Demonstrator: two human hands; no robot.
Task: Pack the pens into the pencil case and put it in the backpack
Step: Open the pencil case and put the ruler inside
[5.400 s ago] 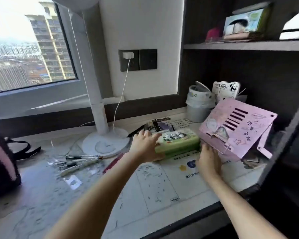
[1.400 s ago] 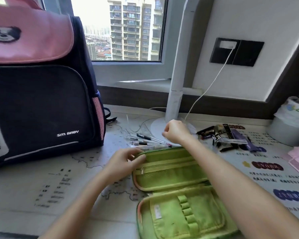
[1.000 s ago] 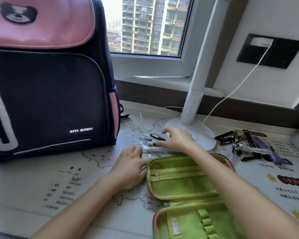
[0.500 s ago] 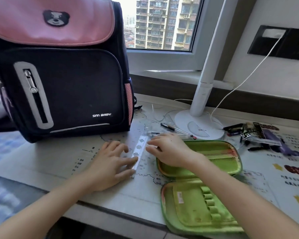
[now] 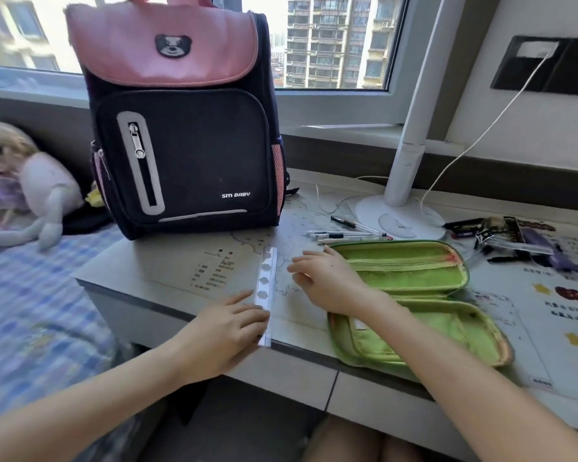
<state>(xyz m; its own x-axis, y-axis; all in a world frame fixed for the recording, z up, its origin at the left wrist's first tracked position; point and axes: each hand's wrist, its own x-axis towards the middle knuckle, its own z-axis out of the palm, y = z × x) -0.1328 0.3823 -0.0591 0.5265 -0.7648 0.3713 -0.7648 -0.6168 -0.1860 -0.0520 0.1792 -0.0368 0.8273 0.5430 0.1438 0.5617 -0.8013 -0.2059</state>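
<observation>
The green pencil case lies unzipped and spread flat on the desk, its two halves showing nothing inside. Several pens lie just behind it, near the lamp base. The black and pink backpack stands upright and closed at the back left. A clear stencil ruler lies left of the case, its near end over the desk edge. My left hand rests its fingers on that near end. My right hand hovers between ruler and case, fingers apart, holding nothing.
A white lamp base with a pole and cable stands behind the pens. Dark stationery clutter lies at the back right. A doll lies on the blue checked bed left of the desk.
The case was opened flat on the desk. The ruler has slid toward the desk's near edge under my left hand. My right hand has drawn back from the pens to beside the case.
</observation>
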